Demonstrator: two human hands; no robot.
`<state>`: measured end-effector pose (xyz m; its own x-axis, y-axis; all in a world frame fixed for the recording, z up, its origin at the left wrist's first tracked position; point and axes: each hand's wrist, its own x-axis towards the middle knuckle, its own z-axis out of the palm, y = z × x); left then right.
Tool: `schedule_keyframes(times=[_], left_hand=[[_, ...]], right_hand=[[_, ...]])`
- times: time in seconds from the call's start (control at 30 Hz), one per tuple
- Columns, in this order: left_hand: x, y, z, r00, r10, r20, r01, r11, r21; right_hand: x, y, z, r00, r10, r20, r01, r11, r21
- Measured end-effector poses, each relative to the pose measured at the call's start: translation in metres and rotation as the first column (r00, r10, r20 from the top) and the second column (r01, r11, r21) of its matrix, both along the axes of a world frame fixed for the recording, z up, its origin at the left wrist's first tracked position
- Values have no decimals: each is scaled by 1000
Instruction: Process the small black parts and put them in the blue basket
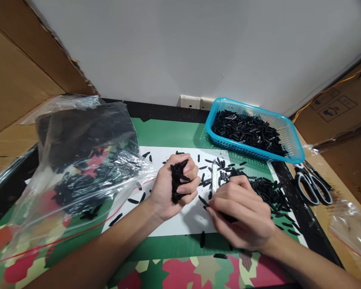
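My left hand (177,184) is closed around a bunch of thin black pieces (178,180), which stick out between the thumb and fingers. To its right, my right hand (243,212) is closed, with a slim black piece (203,200) at its fingertips. A whitish stick (214,178) points away just beyond these fingers; whether the hand touches it I cannot tell. Under both hands lies a white sheet (180,224) with black pieces scattered over it. Beside my right hand is a loose pile of the same pieces (270,194).
A blue basket (299,150) of black pieces stands at the back right. At left lies a clear zip bag (87,172) with more pieces inside. Scissors (314,186) and a small plastic bag (350,226) lie at right. Cardboard (21,60) and a wall (168,48) border the table.
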<state>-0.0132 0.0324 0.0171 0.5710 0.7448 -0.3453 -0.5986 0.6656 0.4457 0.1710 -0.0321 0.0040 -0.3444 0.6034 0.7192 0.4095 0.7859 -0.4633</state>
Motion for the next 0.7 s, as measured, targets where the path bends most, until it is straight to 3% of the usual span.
schedule_keyframes(times=[0.1, 0.17, 0.23, 0.3, 0.43, 0.7], left_hand=[[2, -3, -2, 989, -125, -76, 127, 991, 28], [4, -7, -3, 969, -206, -139, 216, 975, 57], [6, -10, -5, 952, -250, -177, 270, 958, 94], [7, -13, -6, 943, -266, -200, 292, 950, 113], [8, -13, -6, 942, -261, -211, 280, 958, 65], [12, -13, -4, 945, -285, -161, 280, 958, -54]], right_hand=[[7, 4, 5, 987, -30, -160, 12, 993, -114], [11, 8, 6, 961, -42, -273, -44, 953, -300], [13, 13, 5, 913, -85, -399, -138, 855, -499], [15, 16, 2, 851, -137, -506, -243, 752, -613], [14, 20, -6, 747, -205, -632, -389, 636, -667], [10, 20, -9, 609, -267, -747, -534, 557, -635]])
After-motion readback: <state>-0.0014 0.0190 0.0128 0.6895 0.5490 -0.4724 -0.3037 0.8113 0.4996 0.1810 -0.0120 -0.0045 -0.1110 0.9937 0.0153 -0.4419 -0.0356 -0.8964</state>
